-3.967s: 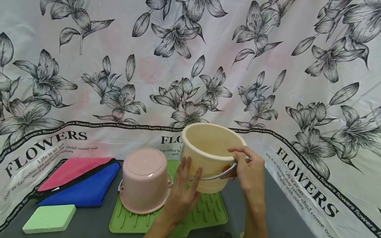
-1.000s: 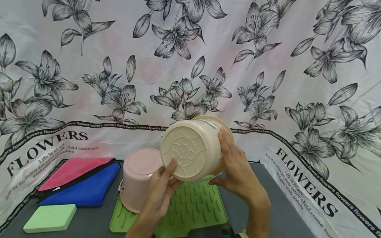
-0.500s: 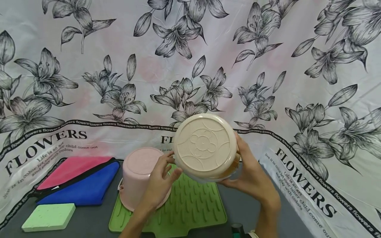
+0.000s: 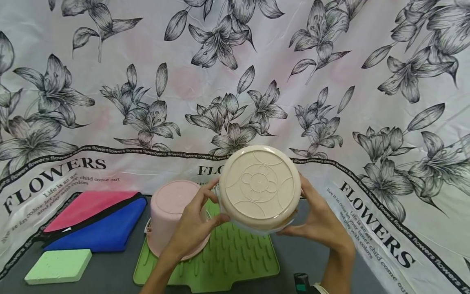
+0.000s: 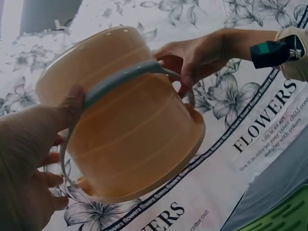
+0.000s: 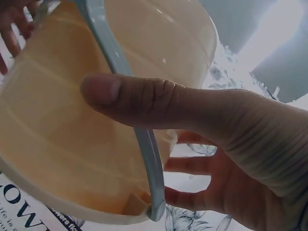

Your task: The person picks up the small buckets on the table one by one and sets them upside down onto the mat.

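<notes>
A cream bucket (image 4: 260, 185) is held up over the mat with its flower-embossed base turned toward me. My left hand (image 4: 191, 223) holds its left side; in the left wrist view the thumb lies by the grey handle (image 5: 122, 79). At the other side my right hand (image 4: 322, 220) grips the bucket, its thumb across the handle in the right wrist view. The bucket's inside is hidden. Behind my left hand a pink bucket (image 4: 164, 222) stands upside down on a green ridged mat (image 4: 242, 261).
A pink and blue zipped pouch (image 4: 106, 228) lies on the grey table (image 4: 114, 273) at the left. Nearer the front is a light green block (image 4: 58, 266). A flower-printed cloth (image 4: 235, 98) hangs behind and along the sides.
The cream bucket has turned from opening upward to base toward me. Lately it has shifted right and slightly down. The left hand has moved from its base to its left side.
</notes>
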`<control>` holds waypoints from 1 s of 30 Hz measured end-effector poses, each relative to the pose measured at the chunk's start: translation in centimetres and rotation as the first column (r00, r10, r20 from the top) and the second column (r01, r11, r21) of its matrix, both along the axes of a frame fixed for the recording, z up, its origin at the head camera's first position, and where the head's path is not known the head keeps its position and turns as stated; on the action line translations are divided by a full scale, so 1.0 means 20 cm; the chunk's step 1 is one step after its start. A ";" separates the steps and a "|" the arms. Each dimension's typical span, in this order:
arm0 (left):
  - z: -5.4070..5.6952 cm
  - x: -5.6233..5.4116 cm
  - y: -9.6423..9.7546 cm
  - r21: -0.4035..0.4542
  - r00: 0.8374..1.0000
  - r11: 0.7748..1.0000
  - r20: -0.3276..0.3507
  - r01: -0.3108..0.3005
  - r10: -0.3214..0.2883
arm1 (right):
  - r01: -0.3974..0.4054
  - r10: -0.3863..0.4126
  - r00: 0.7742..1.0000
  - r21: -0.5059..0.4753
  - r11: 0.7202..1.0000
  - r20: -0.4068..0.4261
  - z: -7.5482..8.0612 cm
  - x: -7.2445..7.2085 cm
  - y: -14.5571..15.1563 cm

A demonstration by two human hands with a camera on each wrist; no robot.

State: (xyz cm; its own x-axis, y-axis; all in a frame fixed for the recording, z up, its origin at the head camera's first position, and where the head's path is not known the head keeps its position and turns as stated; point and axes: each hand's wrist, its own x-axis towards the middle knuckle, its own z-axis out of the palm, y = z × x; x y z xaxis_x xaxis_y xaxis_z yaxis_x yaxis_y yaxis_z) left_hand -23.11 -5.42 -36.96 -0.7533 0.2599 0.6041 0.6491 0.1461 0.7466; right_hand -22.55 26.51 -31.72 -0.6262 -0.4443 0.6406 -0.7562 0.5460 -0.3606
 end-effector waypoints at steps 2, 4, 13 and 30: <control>0.00 0.00 0.01 -0.011 1.000 1.000 -0.003 -0.012 0.012 | -0.026 0.026 0.999 0.008 1.000 0.020 -0.01 -0.01 0.00; 0.00 -0.01 0.01 -0.021 1.000 1.000 0.001 -0.008 0.008 | -0.049 0.048 0.997 0.017 0.999 0.058 -0.01 -0.02 0.01; -0.03 -0.05 0.06 -0.001 0.999 1.000 -0.031 -0.021 0.021 | -0.018 0.014 0.986 0.022 1.000 0.166 -0.03 -0.08 -0.06; -0.06 -0.15 0.09 0.105 0.994 0.994 0.109 -0.006 -0.006 | -0.142 0.182 0.970 -0.226 0.964 0.164 -0.18 -0.33 -0.13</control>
State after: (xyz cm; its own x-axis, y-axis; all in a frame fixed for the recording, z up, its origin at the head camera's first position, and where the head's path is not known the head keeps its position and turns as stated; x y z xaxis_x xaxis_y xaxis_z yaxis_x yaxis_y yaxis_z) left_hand -26.12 -3.68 -38.07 -0.8162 0.1994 0.5422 0.5629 0.0634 0.8241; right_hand -29.11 23.94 -35.41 -0.6714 -0.4164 0.6130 -0.7392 0.3182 -0.5935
